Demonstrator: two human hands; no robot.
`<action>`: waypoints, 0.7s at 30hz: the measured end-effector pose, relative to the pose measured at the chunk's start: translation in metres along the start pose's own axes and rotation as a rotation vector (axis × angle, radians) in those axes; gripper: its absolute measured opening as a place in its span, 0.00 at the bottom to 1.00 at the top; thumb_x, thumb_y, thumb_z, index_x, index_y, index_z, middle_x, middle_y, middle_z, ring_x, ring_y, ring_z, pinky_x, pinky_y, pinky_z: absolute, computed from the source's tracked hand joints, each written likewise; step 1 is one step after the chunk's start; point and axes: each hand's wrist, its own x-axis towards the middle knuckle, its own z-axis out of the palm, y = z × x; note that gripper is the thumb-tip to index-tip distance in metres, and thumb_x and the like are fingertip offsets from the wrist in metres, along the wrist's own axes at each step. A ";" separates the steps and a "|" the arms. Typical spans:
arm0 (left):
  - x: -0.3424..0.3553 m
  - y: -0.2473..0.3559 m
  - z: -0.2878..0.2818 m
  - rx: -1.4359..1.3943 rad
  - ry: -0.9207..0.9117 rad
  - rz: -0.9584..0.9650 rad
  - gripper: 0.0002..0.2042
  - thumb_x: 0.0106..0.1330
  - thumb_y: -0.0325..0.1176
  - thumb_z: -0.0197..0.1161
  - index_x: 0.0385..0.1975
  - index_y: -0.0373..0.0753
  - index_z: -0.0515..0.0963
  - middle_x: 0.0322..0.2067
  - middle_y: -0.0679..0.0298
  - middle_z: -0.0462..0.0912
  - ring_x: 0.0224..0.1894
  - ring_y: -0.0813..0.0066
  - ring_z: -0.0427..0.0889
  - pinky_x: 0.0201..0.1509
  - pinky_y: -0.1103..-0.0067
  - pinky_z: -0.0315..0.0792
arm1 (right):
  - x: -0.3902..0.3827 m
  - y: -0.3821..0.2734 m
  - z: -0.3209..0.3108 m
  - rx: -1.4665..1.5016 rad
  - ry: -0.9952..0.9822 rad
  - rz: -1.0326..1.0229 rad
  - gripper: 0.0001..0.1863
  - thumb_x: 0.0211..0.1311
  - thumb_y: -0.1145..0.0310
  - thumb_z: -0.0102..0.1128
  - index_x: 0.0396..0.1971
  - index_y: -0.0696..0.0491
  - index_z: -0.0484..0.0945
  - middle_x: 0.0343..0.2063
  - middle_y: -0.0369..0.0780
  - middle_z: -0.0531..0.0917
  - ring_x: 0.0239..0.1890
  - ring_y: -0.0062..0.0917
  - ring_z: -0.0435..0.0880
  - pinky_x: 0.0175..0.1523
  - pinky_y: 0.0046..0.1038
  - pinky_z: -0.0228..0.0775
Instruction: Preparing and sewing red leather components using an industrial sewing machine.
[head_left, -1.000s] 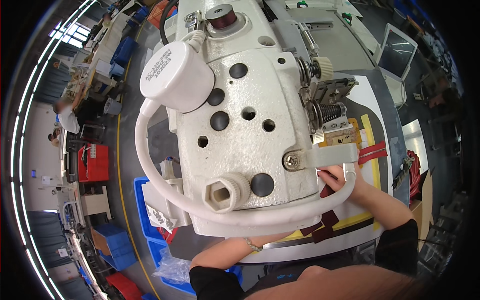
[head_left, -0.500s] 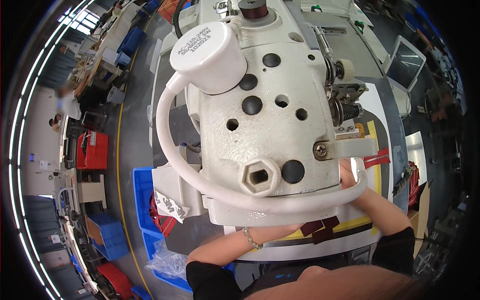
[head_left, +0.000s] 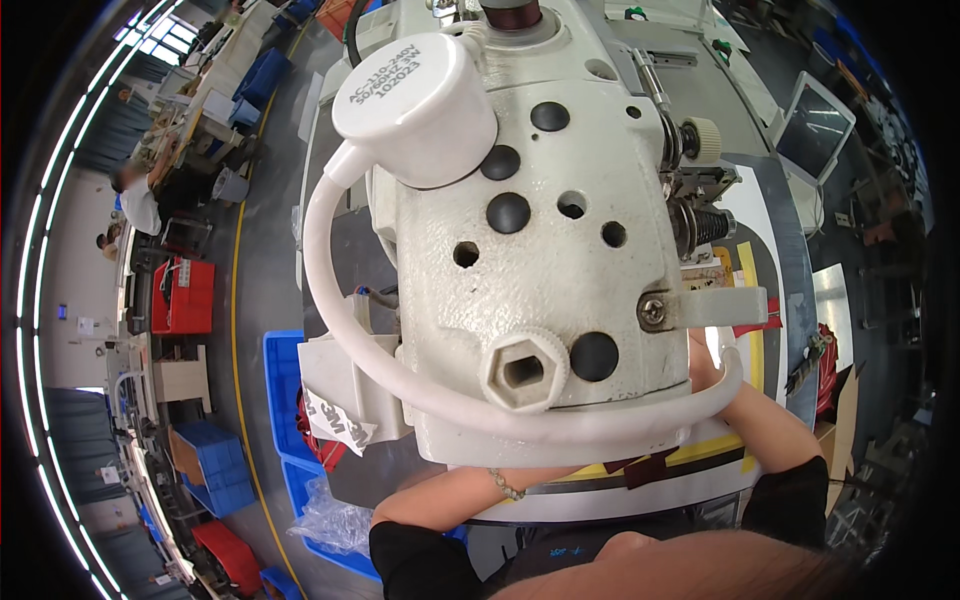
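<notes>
A white sewing machine head (head_left: 540, 280) fills the middle of the view and covers most of both hands. My left forearm, with a beaded bracelet (head_left: 507, 485), runs beneath its near end; the wrist of my left hand (head_left: 550, 474) shows, but the fingers are hidden. On the other side, part of my right hand (head_left: 704, 365) shows beside the machine, behind a white cable (head_left: 480, 415). Its fingers are hidden too. Dark red fabric pieces (head_left: 648, 470) lie by the table's near edge, close to my left wrist. Whatever either hand touches is out of sight.
Red material (head_left: 768, 315) lies right of the machine, beside yellow tape strips (head_left: 757, 370) on the table. Blue bins (head_left: 285, 400) with red items and clear plastic stand at the left. A screen (head_left: 815, 125) is at the far right. People work beyond the left aisle.
The machine appears slightly larger and lower in view, covering more of the dark red fabric and of my left wrist. My forearms have hardly moved.
</notes>
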 end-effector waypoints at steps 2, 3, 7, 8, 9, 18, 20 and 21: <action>-0.003 0.003 0.004 -0.021 -0.009 -0.024 0.27 0.66 0.47 0.57 0.56 0.30 0.71 0.53 0.53 0.76 0.42 0.69 0.81 0.49 0.76 0.73 | -0.001 0.000 -0.001 -0.027 -0.004 0.000 0.09 0.45 0.72 0.68 0.26 0.46 0.77 0.35 0.31 0.82 0.49 0.23 0.79 0.56 0.38 0.49; -0.004 0.005 0.005 -0.109 -0.033 -0.047 0.28 0.65 0.46 0.58 0.57 0.29 0.68 0.53 0.53 0.76 0.46 0.66 0.80 0.52 0.75 0.72 | -0.001 0.000 -0.001 -0.052 -0.007 -0.003 0.08 0.45 0.72 0.69 0.25 0.46 0.77 0.36 0.31 0.82 0.49 0.23 0.79 0.56 0.38 0.49; -0.014 0.014 0.021 -0.510 -0.057 -0.230 0.33 0.63 0.40 0.63 0.62 0.25 0.60 0.53 0.54 0.76 0.58 0.58 0.72 0.63 0.67 0.65 | -0.017 0.018 0.023 -0.026 0.052 -0.019 0.08 0.46 0.71 0.69 0.26 0.45 0.77 0.38 0.31 0.82 0.49 0.23 0.79 0.56 0.39 0.49; -0.017 0.017 0.025 -0.512 -0.058 -0.227 0.33 0.63 0.40 0.63 0.62 0.25 0.60 0.53 0.54 0.76 0.58 0.58 0.72 0.63 0.67 0.65 | -0.021 0.021 0.026 0.042 0.022 0.022 0.08 0.46 0.71 0.69 0.26 0.45 0.77 0.39 0.31 0.82 0.49 0.23 0.79 0.56 0.39 0.50; -0.019 0.019 0.029 -0.622 -0.072 -0.267 0.34 0.63 0.39 0.64 0.62 0.25 0.59 0.53 0.54 0.75 0.60 0.55 0.69 0.65 0.66 0.62 | -0.022 0.022 0.026 0.109 -0.008 0.062 0.08 0.46 0.71 0.69 0.26 0.45 0.77 0.40 0.31 0.82 0.50 0.23 0.79 0.56 0.39 0.50; -0.014 0.010 0.023 -0.611 -0.042 -0.181 0.32 0.64 0.38 0.63 0.62 0.25 0.60 0.53 0.49 0.74 0.63 0.51 0.66 0.68 0.63 0.57 | -0.006 0.009 0.006 0.060 -0.014 0.030 0.08 0.47 0.71 0.69 0.27 0.46 0.78 0.40 0.32 0.82 0.50 0.24 0.79 0.57 0.40 0.49; -0.014 0.009 0.022 -0.568 -0.041 -0.167 0.31 0.64 0.38 0.62 0.61 0.25 0.61 0.54 0.49 0.74 0.63 0.51 0.66 0.68 0.63 0.58 | -0.005 0.007 0.005 0.052 -0.015 0.030 0.09 0.47 0.71 0.69 0.27 0.46 0.78 0.40 0.32 0.82 0.50 0.24 0.79 0.57 0.40 0.49; -0.011 0.006 0.019 -0.485 -0.023 -0.113 0.29 0.64 0.39 0.62 0.59 0.26 0.64 0.55 0.48 0.73 0.63 0.50 0.67 0.68 0.62 0.59 | -0.005 0.007 0.005 0.043 -0.016 0.031 0.09 0.47 0.72 0.69 0.27 0.46 0.77 0.40 0.32 0.82 0.50 0.24 0.79 0.57 0.40 0.49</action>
